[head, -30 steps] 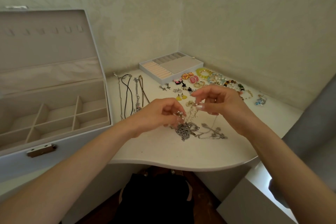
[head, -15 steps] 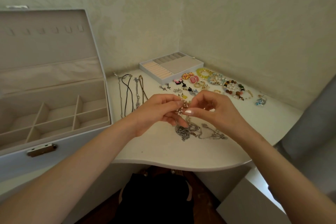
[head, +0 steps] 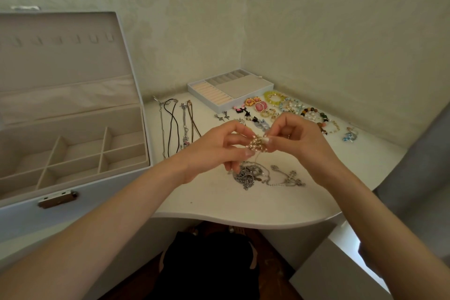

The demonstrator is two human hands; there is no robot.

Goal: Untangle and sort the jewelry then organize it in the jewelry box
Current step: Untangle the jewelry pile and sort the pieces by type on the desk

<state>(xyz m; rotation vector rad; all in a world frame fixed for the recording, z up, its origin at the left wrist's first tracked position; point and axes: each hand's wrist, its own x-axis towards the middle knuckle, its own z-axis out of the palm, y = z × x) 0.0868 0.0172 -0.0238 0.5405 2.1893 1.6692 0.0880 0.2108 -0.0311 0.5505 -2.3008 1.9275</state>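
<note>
Both my hands hold a small gold, pearl-studded jewelry piece (head: 257, 145) above the table. My left hand (head: 216, 151) pinches it from the left and my right hand (head: 298, 140) pinches it from the right. A thin chain hangs from the piece down into a tangled pile of silver chains (head: 253, 174) on the table just below. The open white jewelry box (head: 73, 179) with beige compartments stands at the left, its lid upright.
Several necklaces (head: 175, 124) lie straight beside the box. A ring tray (head: 231, 91) sits in the far corner. Earrings (head: 255, 107) and beaded bracelets (head: 314, 114) are spread at the back right. The table's curved front edge (head: 243, 221) is near me.
My right hand came in toward the left hand, and both hands rose a little with the gold piece pinched between them.
</note>
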